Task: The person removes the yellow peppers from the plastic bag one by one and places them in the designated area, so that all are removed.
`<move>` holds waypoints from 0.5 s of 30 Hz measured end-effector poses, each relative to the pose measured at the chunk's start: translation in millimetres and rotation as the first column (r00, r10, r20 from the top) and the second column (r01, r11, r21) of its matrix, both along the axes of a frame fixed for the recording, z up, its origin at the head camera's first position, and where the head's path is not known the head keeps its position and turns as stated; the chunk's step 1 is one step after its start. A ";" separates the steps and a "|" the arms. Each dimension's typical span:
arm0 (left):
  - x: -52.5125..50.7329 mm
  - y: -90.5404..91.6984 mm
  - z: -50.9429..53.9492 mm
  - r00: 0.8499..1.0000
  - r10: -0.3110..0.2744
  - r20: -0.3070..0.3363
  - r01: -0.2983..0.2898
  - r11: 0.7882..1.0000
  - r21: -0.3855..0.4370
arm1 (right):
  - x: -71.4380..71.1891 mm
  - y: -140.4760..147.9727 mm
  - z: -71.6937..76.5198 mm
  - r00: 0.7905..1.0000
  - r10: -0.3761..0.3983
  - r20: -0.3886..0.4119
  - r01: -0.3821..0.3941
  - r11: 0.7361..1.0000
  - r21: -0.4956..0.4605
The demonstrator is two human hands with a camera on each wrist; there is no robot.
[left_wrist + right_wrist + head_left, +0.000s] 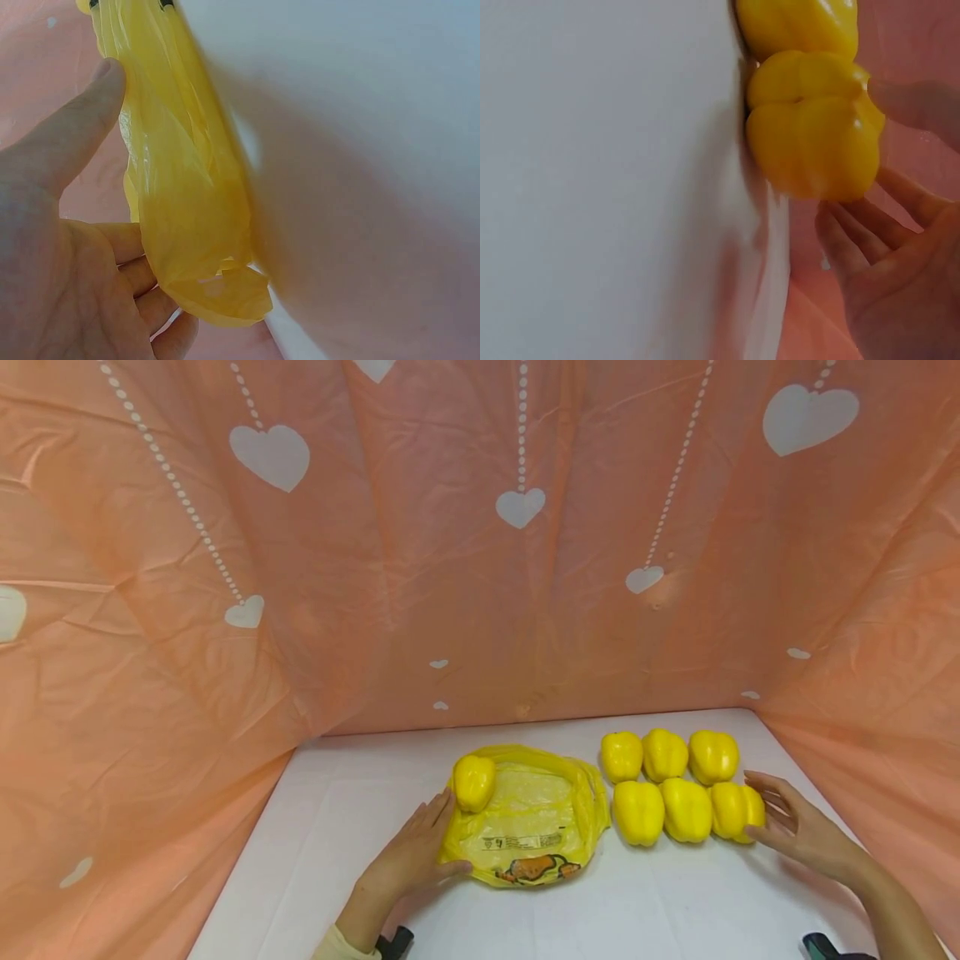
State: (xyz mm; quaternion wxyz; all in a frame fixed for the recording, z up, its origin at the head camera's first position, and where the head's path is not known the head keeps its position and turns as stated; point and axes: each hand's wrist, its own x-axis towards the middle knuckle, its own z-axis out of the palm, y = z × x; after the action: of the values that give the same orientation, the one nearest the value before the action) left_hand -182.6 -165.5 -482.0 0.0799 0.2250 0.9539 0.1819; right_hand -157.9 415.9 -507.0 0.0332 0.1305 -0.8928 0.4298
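A yellow plastic bag [517,818] lies spread with its mouth up, a yellow bell pepper [474,783] inside at its left. My left hand [412,847] rests along the bag's left edge, fingers extended and thumb at the near side. In the left wrist view, the thumb and fingers lie beside the bag's wall [187,187]. My right hand [806,831] is at the right end of the front row of peppers, thumb and fingers spread about the end bell pepper [814,135]. Its fingertips are at the pepper's side, without a visible firm grip.
Right of the bag, yellow bell peppers [665,754] stand in two rows of three. A white cloth [315,827] covers the table. An orange curtain [450,593] with white hearts encloses the back and sides. Dark objects [397,941] show at the near edge.
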 end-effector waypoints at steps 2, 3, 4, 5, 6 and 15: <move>0.1 -0.1 -0.3 1.000 0.002 -0.001 -0.002 1.000 -0.002 | -0.3 -1.8 1.9 0.999 0.004 -0.041 -0.004 1.000 -0.008; 0.4 -0.1 -0.2 1.000 0.002 -0.001 -0.002 1.000 -0.002 | -0.9 -2.7 3.6 0.998 -0.004 -0.056 0.003 1.000 -0.001; 0.6 -0.1 0.0 1.000 0.003 -0.001 -0.003 1.000 -0.003 | -1.6 -3.9 5.6 0.998 -0.011 -0.069 0.012 1.000 0.008; 0.7 -0.2 -0.1 1.000 0.003 0.000 -0.003 1.000 -0.002 | -2.2 -5.1 8.0 0.997 -0.013 -0.079 0.014 1.000 0.014; 0.7 -0.2 -0.2 1.000 0.003 0.001 -0.003 1.000 -0.003 | -3.0 -6.5 10.3 0.996 -0.017 -0.088 0.019 1.000 0.024; 0.0 -0.1 -0.9 1.000 0.005 -0.004 -0.005 1.000 0.000 | -6.8 -25.0 29.8 0.997 -0.033 -0.063 0.037 0.996 0.076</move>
State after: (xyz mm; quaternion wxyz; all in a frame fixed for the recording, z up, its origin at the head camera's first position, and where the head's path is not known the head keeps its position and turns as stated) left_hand -182.6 -165.6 -482.9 0.0777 0.2230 0.9546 0.1816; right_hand -164.6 390.8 -477.2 0.0633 0.1293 -0.9094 0.3902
